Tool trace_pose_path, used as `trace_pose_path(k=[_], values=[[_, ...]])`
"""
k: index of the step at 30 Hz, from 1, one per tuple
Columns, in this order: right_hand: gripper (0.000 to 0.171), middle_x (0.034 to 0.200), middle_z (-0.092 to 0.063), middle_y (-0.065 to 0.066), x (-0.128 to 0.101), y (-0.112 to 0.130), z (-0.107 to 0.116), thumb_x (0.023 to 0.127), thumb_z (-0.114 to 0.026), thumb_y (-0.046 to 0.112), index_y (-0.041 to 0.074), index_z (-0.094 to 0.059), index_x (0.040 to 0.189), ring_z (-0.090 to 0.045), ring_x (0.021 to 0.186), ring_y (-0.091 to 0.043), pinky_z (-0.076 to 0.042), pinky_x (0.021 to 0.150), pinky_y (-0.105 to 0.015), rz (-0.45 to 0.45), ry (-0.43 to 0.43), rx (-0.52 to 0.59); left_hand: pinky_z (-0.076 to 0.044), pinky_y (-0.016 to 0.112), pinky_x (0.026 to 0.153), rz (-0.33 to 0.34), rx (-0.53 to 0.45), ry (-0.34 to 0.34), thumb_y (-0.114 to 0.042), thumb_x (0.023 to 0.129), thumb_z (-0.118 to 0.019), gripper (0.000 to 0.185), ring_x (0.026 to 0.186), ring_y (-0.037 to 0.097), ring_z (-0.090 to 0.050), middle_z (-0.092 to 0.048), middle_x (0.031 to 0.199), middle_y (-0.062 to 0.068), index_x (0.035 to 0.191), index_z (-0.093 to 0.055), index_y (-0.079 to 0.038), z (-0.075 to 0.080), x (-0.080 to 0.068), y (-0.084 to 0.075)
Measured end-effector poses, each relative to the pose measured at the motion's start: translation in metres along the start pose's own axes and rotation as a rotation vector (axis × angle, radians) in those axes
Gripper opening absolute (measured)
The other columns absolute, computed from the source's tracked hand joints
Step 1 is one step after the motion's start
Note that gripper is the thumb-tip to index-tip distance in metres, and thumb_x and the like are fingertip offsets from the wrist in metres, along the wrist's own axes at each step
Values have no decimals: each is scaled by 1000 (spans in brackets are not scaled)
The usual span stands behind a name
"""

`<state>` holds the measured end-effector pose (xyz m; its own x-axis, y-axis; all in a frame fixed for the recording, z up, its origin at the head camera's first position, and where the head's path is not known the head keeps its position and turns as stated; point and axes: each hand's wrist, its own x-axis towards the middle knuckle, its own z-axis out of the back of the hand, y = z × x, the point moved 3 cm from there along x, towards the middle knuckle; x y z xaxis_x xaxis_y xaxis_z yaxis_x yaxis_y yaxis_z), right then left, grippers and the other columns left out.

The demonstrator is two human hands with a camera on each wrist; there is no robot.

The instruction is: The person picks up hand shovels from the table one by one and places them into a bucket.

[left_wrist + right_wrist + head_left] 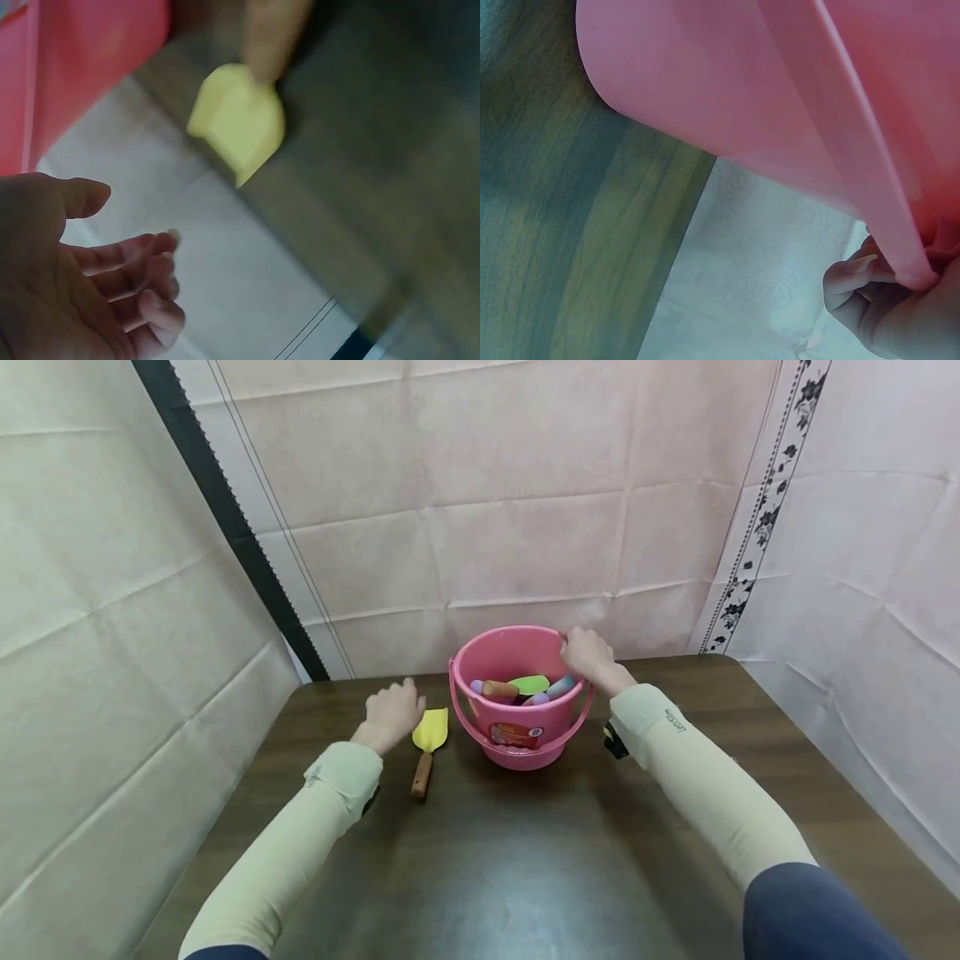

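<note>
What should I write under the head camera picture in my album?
Right hand grips the pink bucket rim; left hand hovers beside a yellow shovel.

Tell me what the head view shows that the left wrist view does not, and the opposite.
Only the head view shows the right hand gripping the bucket's rim, the toys inside it, and the shovel's whole wooden handle. Only the left wrist view shows the left hand's palm, with loosely curled fingers holding nothing. Both show the yellow shovel blade lying on the table, the pink bucket beside it, and the left hand near the shovel.
</note>
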<state>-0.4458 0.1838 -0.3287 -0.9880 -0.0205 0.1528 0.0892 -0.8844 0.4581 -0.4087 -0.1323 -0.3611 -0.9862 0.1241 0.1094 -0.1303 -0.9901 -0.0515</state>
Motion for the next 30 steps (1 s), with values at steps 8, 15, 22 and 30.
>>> trace_pose_path(k=[8,15,22,30], values=[[37,89,-59,-12,-1,3,-1,100,-39,20,10,-56,131,-53,78,-26,-41,70,-40,0,6,8,-52,49,72,43,7,161,-35,97,-49,41,87,36,-66,-65,97,18,111,-58,3,-60,-23,0],[36,92,-60,-12,-1,2,0,100,-39,20,9,-58,128,-54,82,-28,-43,72,-42,-5,7,4,-50,44,62,48,-14,171,-30,93,-56,29,69,28,-63,-59,78,11,86,-59,-3,-80,-34,-3],[37,92,-60,-13,-1,1,1,100,-38,21,9,-57,130,-55,82,-28,-43,72,-42,-9,6,3,-50,44,58,23,-49,116,-25,91,-57,25,61,28,-61,-55,67,9,81,-62,-2,-85,-37,-8],[41,93,-60,-13,-2,2,2,100,-39,20,10,-52,137,-53,80,-27,-42,72,-41,-8,7,12,-51,46,56,12,-62,7,-23,87,-60,24,65,31,-63,-62,70,13,77,-63,-1,-90,-36,-6]])
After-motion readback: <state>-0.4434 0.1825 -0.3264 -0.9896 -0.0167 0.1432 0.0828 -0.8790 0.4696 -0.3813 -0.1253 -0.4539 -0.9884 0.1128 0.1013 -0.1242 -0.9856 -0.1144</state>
